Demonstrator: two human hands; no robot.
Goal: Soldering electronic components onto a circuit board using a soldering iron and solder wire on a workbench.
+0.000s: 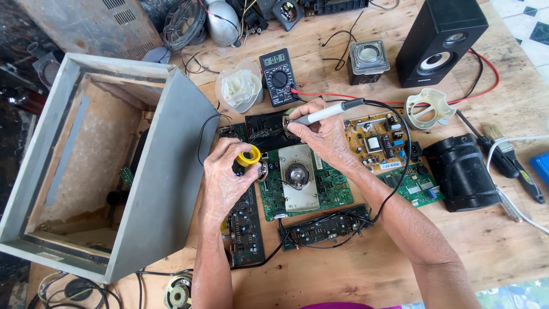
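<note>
Your left hand [226,177] pinched a yellow solder spool [249,155]; your right hand [326,134] gripped the soldering iron [327,113] above the green circuit board [303,186]. Beside them the grey cabinet [160,171] gaped empty, with bare wooden table [366,269] near you.

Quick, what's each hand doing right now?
Left hand: closed on a yellow solder spool.
Right hand: closed on a soldering iron, like a pen, over the green circuit board.

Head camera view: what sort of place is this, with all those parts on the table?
Probably an electronics repair bench: circuit boards spread on a wooden table, a multimeter, and a soldering iron in the right hand.
</note>
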